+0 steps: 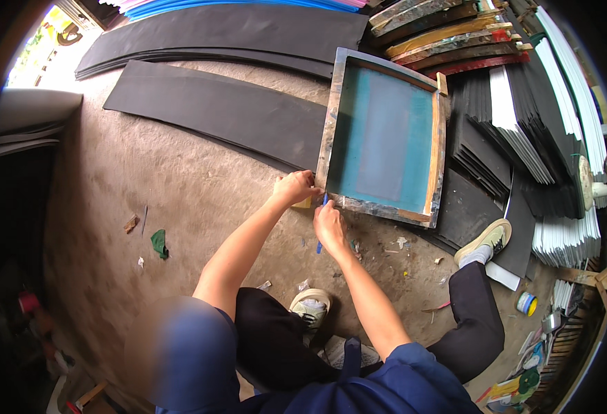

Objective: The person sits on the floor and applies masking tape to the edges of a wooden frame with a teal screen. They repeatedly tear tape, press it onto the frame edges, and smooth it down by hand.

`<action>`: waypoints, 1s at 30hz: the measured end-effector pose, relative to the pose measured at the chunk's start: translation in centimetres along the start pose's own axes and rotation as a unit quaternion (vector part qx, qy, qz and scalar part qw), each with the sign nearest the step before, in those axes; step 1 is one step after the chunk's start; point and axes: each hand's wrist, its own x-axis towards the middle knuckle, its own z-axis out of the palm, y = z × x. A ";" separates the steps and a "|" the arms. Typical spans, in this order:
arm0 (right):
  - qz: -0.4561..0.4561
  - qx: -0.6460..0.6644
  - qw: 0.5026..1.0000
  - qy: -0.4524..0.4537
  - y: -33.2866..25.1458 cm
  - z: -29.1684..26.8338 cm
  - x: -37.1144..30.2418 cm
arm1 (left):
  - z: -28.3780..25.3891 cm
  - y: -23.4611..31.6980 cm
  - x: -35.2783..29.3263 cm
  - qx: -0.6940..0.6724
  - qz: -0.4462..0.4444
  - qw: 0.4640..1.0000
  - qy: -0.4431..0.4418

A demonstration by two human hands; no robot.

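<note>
A screen-printing frame (323,141) with teal mesh and worn, paint-stained wooden sides lies tilted on the black foam sheets. My left hand (295,188) is at its near left corner, fingers bent and close together against the edge. What they pinch, if anything, is hidden. Just under that hand a small yellow block (302,203) shows in part. My right hand (331,226) is closed around a slim blue tool (319,247), held upright with its upper end by the same corner; its exact kind is too small to tell. A long black foam sheet (214,103) reaches under the frame's left side.
More black sheets (248,31) lie behind. Stacked wooden frames (448,34) stand at the back right, beside piles of black and white sheets (517,131). A small tub (526,303) sits at the right. A green scrap (158,243) and litter dot the concrete floor (110,186).
</note>
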 end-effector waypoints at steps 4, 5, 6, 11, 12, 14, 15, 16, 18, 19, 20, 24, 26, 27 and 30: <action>0.017 0.005 1.000 -0.002 -0.7 0.0 -0.2 | 0.0 0.1 -0.4 0.007 0.003 1.000 0.012; 0.018 0.006 1.000 0.000 -0.7 0.1 -0.3 | 0.1 0.0 -0.5 0.012 0.005 1.000 0.017; 0.019 0.005 1.000 0.001 -0.7 0.2 -0.3 | 0.1 0.0 -0.6 0.014 0.008 1.000 0.021; 0.033 0.006 0.999 -0.003 -0.6 0.4 0.3 | -0.1 0.2 -0.7 0.034 0.003 0.999 0.022; 0.034 0.012 0.999 -0.004 -0.4 0.5 0.2 | -0.1 0.3 -0.7 0.033 0.000 0.999 0.018; 0.035 0.026 0.999 -0.003 -0.1 0.9 -0.3 | -0.2 0.5 -0.7 0.031 -0.004 0.999 0.011; 0.032 0.021 0.999 -0.019 0.7 1.5 -0.7 | -0.1 0.5 -0.6 0.027 -0.004 1.000 0.015; 0.030 0.015 0.999 -0.035 1.7 2.3 -1.6 | -0.1 0.6 -0.5 0.023 -0.004 1.000 0.019; 0.024 -0.002 0.998 -0.058 3.3 3.6 -3.6 | 0.2 0.2 -0.4 0.021 0.005 0.999 0.026; 0.023 -0.013 0.998 -0.063 4.2 3.9 -4.7 | 0.4 0.1 -0.4 0.022 0.016 0.999 0.029; 0.019 -0.023 0.997 -0.070 4.0 3.5 -5.2 | 0.6 -0.4 -0.3 0.025 0.025 0.999 0.034; -0.018 -0.011 0.999 0.035 1.8 -0.2 -2.6 | 1.6 -2.9 -0.9 0.125 0.148 0.969 0.153; -0.087 -0.047 0.988 0.120 1.7 -2.4 0.4 | 1.8 -3.3 -0.7 0.167 0.176 0.957 0.156; -0.141 -0.076 0.971 0.177 2.9 -2.3 2.1 | 2.1 -3.2 -0.3 0.188 0.193 0.950 0.157; -0.113 -0.096 0.981 0.123 3.6 -2.2 4.2 | 1.7 -3.0 -0.5 0.146 0.210 0.955 0.153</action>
